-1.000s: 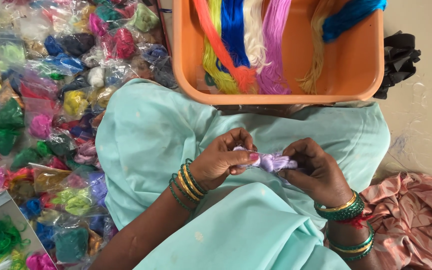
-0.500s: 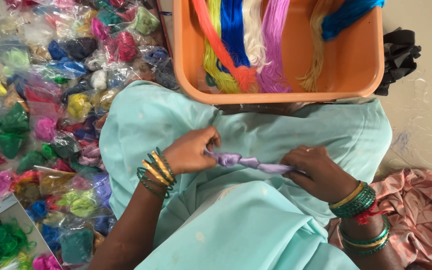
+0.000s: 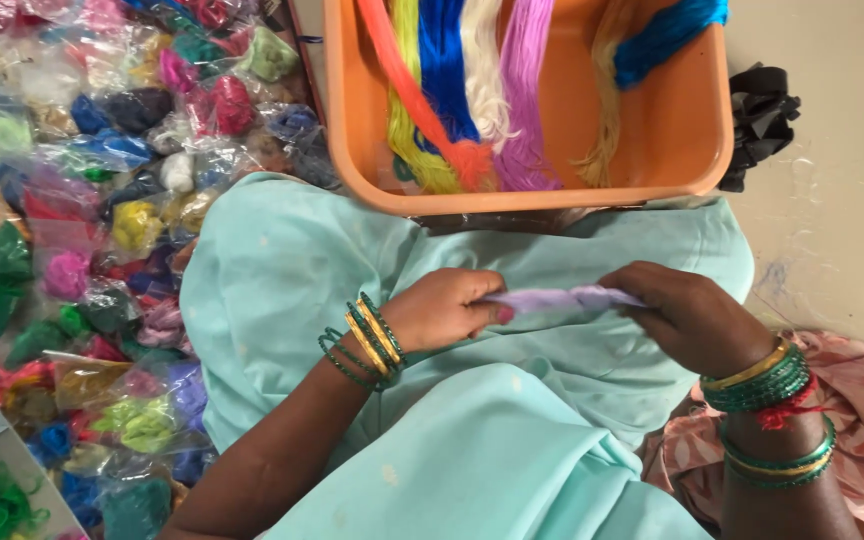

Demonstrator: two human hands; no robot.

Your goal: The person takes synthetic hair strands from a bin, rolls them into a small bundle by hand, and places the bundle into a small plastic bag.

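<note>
Mint lap (image 3: 332, 270) — hands (image 3: 447, 310) (image 3: 692, 320) farther apart, lilac bundle (image 3: 562, 299) stretched.

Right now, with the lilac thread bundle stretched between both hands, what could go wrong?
1. The lilac bundle is pinched only at its ends by the left hand and the right hand; strands may slip and tangle.
2. The orange tub lies close; loose skeins there could catch.

Left hand (image 3: 445, 308) and right hand (image 3: 690, 318) pinched shut, held apart.
</note>
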